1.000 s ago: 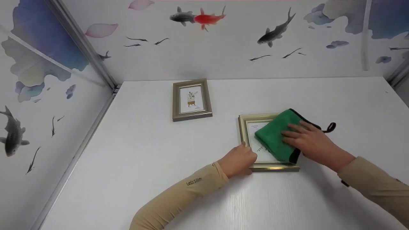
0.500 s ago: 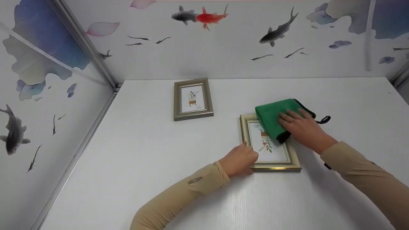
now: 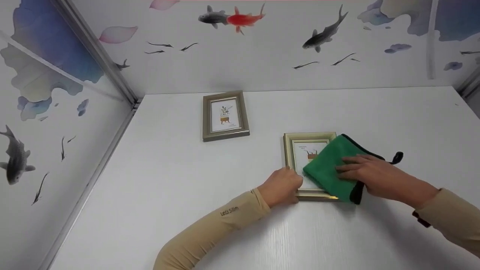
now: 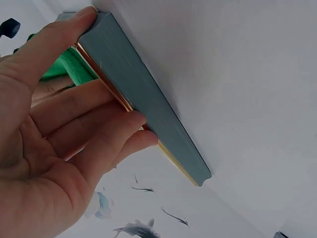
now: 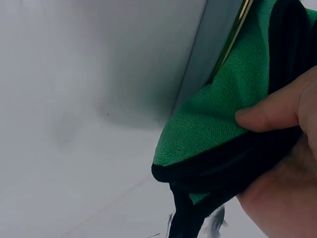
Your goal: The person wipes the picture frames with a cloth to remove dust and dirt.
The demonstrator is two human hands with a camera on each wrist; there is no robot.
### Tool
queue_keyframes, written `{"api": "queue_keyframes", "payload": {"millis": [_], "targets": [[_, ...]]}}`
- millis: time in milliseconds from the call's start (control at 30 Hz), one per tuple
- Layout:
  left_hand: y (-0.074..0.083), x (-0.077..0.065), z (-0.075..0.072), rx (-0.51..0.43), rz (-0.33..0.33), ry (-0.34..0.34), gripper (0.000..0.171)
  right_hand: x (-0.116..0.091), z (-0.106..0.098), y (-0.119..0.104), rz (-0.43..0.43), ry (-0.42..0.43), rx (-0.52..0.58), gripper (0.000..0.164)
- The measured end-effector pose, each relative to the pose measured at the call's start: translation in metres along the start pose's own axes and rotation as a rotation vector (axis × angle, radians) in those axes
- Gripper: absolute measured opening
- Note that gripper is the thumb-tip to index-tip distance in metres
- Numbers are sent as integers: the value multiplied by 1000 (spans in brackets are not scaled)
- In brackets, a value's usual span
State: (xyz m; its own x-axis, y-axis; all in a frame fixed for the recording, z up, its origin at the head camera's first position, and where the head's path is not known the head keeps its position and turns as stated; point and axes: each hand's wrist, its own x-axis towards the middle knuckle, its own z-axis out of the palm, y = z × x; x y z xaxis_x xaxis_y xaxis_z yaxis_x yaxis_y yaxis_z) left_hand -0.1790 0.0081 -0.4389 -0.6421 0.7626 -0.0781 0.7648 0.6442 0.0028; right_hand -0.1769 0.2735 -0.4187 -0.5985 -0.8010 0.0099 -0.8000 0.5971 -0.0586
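Note:
A gold picture frame (image 3: 288, 144) lies flat on the white table, its plant print partly covered by a folded green cloth (image 3: 330, 165) with black edging. My left hand (image 3: 283, 186) grips the frame's near left corner. In the left wrist view, the thumb of this hand (image 4: 54, 134) is on the corner and the fingers touch the gilt edge. My right hand (image 3: 378, 178) holds the cloth over the frame's right side, fingers spread on top. The right wrist view shows the thumb (image 5: 272, 111) against the cloth's underside, with the black border between thumb and palm.
Farther back and to the left lies a second, smaller brownish frame (image 3: 244, 116) with a potted plant print. White panels (image 3: 262, 71) painted with fish and leaves stand behind and at the left of the table (image 3: 157, 165).
My right hand has moved the cloth up to the frame's far edge, then back down to its near right corner. The left hand stays on the frame's corner.

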Motion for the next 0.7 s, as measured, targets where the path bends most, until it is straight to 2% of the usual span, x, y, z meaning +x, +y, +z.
{"api": "queue_keyframes", "payload": {"millis": [133, 267, 467, 600, 700], "targets": [[0, -2, 1, -17, -5, 26, 18, -11, -5, -5, -68, -29, 112, 59], [0, -2, -1, 2, 16, 16, 18, -11, -7, -5, -73, -45, 133, 60], [0, -3, -4, 61, 62, -19, 11, 3, -1, 0, 34, 5, -27, 51], [0, -5, -4, 66, 87, -3, 7, 16, 2, 10, 132, 9, -120, 49], [2, -7, 0, 115, 110, 28, 11, 26, 3, 17, 192, 6, -157, 46]]}}
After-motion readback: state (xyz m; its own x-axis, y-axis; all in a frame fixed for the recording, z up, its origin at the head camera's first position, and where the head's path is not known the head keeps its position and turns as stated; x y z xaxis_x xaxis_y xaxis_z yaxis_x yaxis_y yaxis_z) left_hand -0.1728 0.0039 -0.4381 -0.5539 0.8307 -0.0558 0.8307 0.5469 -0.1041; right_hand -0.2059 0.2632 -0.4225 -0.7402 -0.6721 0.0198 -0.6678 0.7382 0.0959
